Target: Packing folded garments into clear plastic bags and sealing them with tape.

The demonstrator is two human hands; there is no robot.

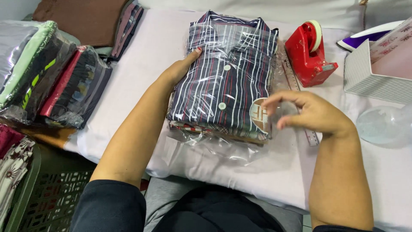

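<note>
Far out beyond the left hand's fingers sit the bagged clothes, folded bundles in clear plastic stacked at the edge of the counter, with a green basket down below them. Now the left hand: it lies flat against the left edge of the folded striped shirt, fingers pressed together along the side, thumb up on top of the clear plastic bag that wraps it. The shirt sits mid-counter between the two hands, on top of another folded garment, collar pointing away from the person. Over to the right hand: it hovers at the shirt's lower right corner, fingers loosely curled and slightly spread; whether they pinch the plastic there I cannot tell. A ruler runs just behind those fingers. Beyond them stands the red tape dispenser, and further right a white box.
</note>
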